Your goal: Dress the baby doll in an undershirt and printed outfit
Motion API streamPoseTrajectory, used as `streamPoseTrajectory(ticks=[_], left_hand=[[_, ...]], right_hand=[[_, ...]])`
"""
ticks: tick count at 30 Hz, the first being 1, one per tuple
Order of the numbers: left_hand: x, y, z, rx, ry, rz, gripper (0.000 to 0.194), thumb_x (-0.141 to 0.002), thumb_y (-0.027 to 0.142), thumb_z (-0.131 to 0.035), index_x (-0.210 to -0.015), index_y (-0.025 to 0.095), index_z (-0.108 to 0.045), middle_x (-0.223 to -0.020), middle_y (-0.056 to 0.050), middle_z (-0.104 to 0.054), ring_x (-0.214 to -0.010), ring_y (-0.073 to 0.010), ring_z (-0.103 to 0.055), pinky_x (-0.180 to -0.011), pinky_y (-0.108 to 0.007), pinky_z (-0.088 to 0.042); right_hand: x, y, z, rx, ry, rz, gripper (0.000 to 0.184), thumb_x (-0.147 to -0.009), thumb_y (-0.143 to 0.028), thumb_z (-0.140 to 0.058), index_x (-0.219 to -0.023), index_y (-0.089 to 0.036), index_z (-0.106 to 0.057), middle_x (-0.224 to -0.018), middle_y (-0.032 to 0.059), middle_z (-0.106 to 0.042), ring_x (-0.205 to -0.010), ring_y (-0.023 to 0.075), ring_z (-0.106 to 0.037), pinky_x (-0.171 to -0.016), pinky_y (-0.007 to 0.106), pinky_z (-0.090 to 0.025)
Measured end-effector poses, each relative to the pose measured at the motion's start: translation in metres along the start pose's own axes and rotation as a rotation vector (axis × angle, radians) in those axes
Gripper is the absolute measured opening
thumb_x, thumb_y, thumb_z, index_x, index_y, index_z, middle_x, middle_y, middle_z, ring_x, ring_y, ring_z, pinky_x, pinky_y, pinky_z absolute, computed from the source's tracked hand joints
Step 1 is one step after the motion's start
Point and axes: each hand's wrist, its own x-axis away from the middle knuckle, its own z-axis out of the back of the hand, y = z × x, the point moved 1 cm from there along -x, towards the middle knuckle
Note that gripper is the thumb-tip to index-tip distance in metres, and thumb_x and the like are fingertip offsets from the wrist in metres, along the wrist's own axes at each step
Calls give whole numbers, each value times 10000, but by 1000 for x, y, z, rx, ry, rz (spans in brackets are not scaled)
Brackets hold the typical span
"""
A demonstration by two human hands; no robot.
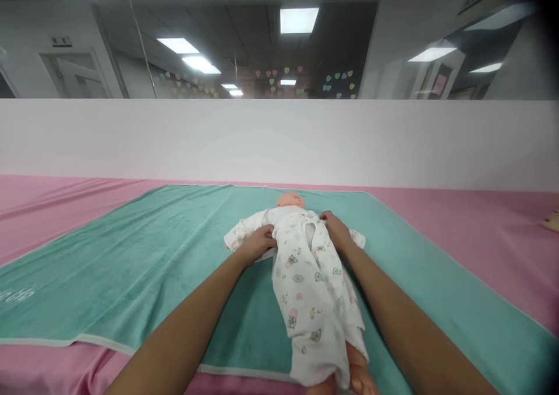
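A baby doll (290, 200) lies on its back on a teal towel (152, 255), head away from me, bare feet toward me. It wears a white printed romper (310, 284). My left hand (257, 242) is curled around the doll's side under its left-hand sleeve, fingers closed on the cloth. My right hand (335, 227) rests on the doll's other side near the shoulder, fingers bent and pressed onto the romper.
The towel is spread over a pink sheet (480, 232) covering a wide surface. A white partition wall (279, 141) with glass above runs along the far edge. A small pale object (551, 221) lies at the far right edge.
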Motion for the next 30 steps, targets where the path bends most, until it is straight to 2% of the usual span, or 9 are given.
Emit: streamPoseTrajectory(ticks=[3, 6, 11, 17, 20, 25, 28, 30], left_hand=[[-3, -1, -5, -68, 2, -10, 146, -590, 98, -583, -683, 174, -501, -594, 39, -566, -561, -109, -522, -505, -196, -370], [-7, -3, -9, -172, 161, -3, 146, -606, 84, -534, -692, 183, -469, -563, 56, -529, -535, -96, -511, -506, -192, -385], [-11, -5, -10, -310, 382, 32, 113, -661, 153, -519, -655, 196, -414, -529, 56, -487, -463, -99, -478, -451, -207, -359], [-12, -1, 1, -569, 560, 34, 59, -754, 232, -460, -710, 194, -470, -657, -16, -577, -600, -160, -542, -523, -251, -366], [-15, -4, 5, -713, 574, 6, 115, -803, 276, -414, -742, 198, -473, -705, -47, -584, -674, -201, -540, -563, -281, -354], [-18, -11, 6, -904, 504, -48, 97, -804, 268, -416, -830, 198, -477, -689, -63, -555, -660, -227, -513, -558, -293, -310], [-16, -12, 6, -957, 486, -64, 169, -804, 251, -421, -953, 188, -468, -707, -64, -570, -646, -225, -514, -547, -289, -311], [-13, -11, 5, -975, 474, -135, 258, -807, 228, -419, -1060, 179, -444, -755, -68, -591, -652, -221, -524, -554, -291, -330]], right_hand=[[-3, 3, 3, -7, -92, 53, 383, -779, -349, -464, -1155, -279, -491, -1115, 36, -608, -924, 234, -549, -672, 282, -355], [-3, 5, 3, 8, -148, 70, 348, -805, -350, -429, -1138, -300, -519, -1112, 14, -623, -951, 234, -567, -712, 287, -376], [-3, 6, -1, -2, -98, 20, 310, -822, -345, -405, -1086, -311, -563, -1074, -8, -645, -939, 224, -585, -714, 282, -400], [-4, 10, -3, -38, -75, -10, 333, -824, -412, -412, -1096, -320, -582, -1093, -28, -639, -970, 222, -576, -756, 296, -417], [-3, 8, -2, -52, -62, 13, 350, -831, -429, -399, -1106, -313, -581, -1104, -27, -633, -978, 221, -572, -761, 299, -421], [1, -1, -3, 21, -15, 32, 332, -817, -385, -428, -1092, -296, -592, -1026, 1, -658, -901, 230, -586, -761, 331, -417], [5, -4, -4, 15, 38, 34, 342, -799, -338, -451, -1108, -278, -585, -1005, 20, -658, -885, 228, -583, -797, 355, -414], [7, -5, -5, -68, 61, 27, 348, -787, -327, -467, -1112, -276, -582, -1047, 17, -644, -924, 221, -575, -842, 364, -408]])
